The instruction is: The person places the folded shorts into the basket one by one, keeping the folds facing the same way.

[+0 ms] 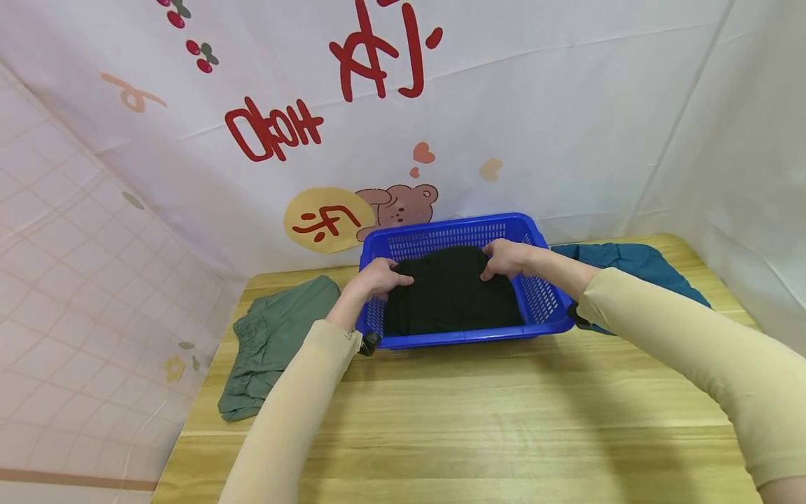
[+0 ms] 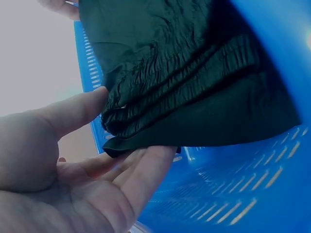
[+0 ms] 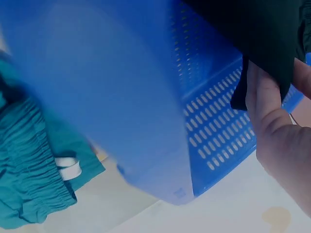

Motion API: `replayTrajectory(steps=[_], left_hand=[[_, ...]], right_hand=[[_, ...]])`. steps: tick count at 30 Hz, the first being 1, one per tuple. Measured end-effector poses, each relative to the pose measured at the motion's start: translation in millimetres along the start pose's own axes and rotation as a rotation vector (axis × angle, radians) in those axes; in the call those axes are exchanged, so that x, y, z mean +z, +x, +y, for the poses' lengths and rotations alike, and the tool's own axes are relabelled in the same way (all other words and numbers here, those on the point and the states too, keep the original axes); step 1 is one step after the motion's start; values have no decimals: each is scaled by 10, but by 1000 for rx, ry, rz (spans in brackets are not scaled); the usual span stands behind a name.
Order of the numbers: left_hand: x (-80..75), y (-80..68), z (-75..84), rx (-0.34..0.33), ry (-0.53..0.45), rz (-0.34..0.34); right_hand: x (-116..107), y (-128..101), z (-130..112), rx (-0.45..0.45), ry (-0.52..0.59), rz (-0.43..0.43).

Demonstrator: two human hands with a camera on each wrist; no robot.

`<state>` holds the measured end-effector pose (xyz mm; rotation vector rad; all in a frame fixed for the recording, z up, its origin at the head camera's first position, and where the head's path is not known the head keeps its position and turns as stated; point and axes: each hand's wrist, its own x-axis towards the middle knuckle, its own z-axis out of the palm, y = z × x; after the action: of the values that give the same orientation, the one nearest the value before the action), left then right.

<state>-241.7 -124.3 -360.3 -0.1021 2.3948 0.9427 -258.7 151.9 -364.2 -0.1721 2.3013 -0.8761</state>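
Observation:
A folded black garment [image 1: 453,294] with a gathered elastic waistband lies inside a blue plastic basket [image 1: 462,339]. My left hand [image 1: 379,278] pinches its far left corner, thumb on top and fingers beneath, as the left wrist view shows. At the far right corner, my right hand [image 1: 508,258] grips the cloth between thumb and fingers. In the right wrist view the garment's edge [image 3: 272,53] hangs over those fingers, above the slotted basket wall [image 3: 218,121]. Both forearms reach over the basket's near side.
Left of the basket lies a folded grey-green elastic-waist garment [image 1: 283,336] on the wooden table [image 1: 478,427]. A teal-blue garment [image 1: 642,266] lies to the right, partly behind my right arm. A printed white wall covering [image 1: 554,126] rises behind the table.

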Motion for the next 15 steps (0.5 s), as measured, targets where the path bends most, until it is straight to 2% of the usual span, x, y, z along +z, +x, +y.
replayTrajectory(steps=[5,9,13,15], left_hand=[[13,-11,-22,2,46,-16],[38,-43,-13,9,152,-12],[76,-85,1,50,290,41],[99,-106,-1,86,324,77]], right_hand=[[20,16,13,-4,-88,-4],[30,-22,18,-16,-168,-7],[20,-92,24,-39,-232,-31],[10,-121,27,-58,-241,-40]])
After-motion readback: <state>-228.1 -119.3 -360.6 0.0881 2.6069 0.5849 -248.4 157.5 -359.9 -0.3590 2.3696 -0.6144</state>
